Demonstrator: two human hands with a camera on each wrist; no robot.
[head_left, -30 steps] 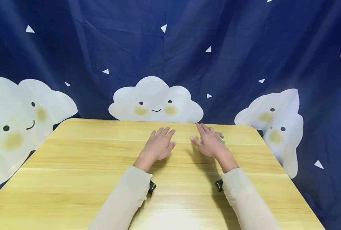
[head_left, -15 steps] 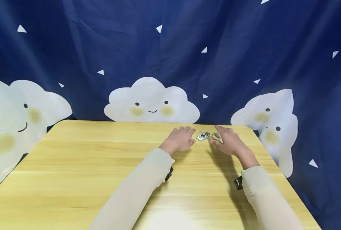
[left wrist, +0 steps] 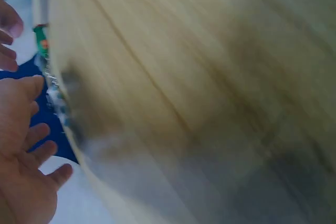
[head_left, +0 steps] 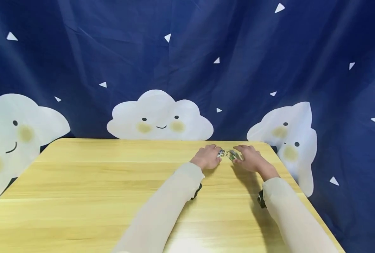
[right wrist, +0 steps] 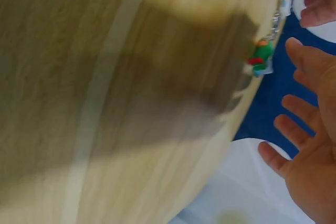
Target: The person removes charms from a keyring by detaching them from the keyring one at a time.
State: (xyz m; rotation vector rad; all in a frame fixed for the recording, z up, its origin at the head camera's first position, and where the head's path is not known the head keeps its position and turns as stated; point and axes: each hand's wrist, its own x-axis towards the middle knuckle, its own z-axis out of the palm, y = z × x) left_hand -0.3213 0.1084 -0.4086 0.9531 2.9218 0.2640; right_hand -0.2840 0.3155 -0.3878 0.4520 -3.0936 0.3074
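At the far edge of the table lies a small keychain (head_left: pixel 232 155) with a silver chain. A white-and-dark charm (head_left: pixel 220 153) forms its left end, and a green figure (right wrist: pixel 262 52) with red and orange spots hangs at the other. My left hand (head_left: pixel 208 157) is right beside the white charm, partly covering it in the head view; its fingers are spread in the left wrist view. On the other side, my right hand (head_left: pixel 250 159) hovers with loosely bent, parted fingers close to the green end. Neither hand is curled round the keychain.
The wooden table (head_left: pixel 95 189) has rounded far corners. Behind it hangs a dark blue curtain (head_left: pixel 187 45) printed with white clouds and small triangles. Dark wrist cameras sit under both light sleeves.
Both hands have moved right, the left one further, coming in on either side of the keychain. The keychain, earlier mostly hidden by the right hand, now shows between them. The head view has shifted slightly.
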